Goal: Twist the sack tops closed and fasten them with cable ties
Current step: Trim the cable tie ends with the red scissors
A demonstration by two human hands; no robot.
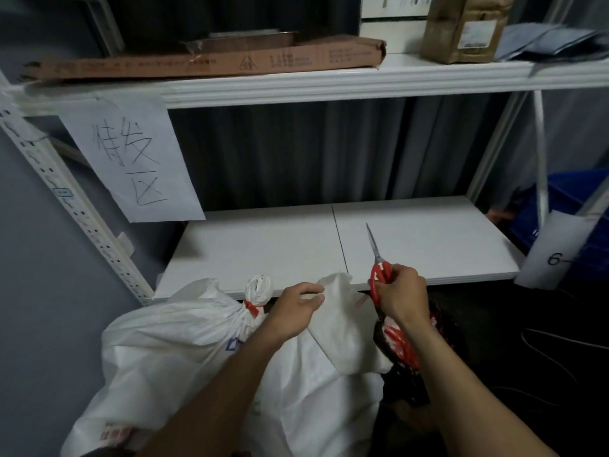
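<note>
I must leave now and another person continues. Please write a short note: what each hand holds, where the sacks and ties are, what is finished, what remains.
Left hand: pinching the loose top of the second sack, not yet twisted.
Right hand: holding the red-handled scissors, blades shut, pointing up over the lower shelf.
First sack, on the left: top twisted and fastened with a red cable tie. Done.
Spare red ties: a bundle in a dark bag under the right wrist.
Left: twist the second sack's top, fasten with a tie.
</note>
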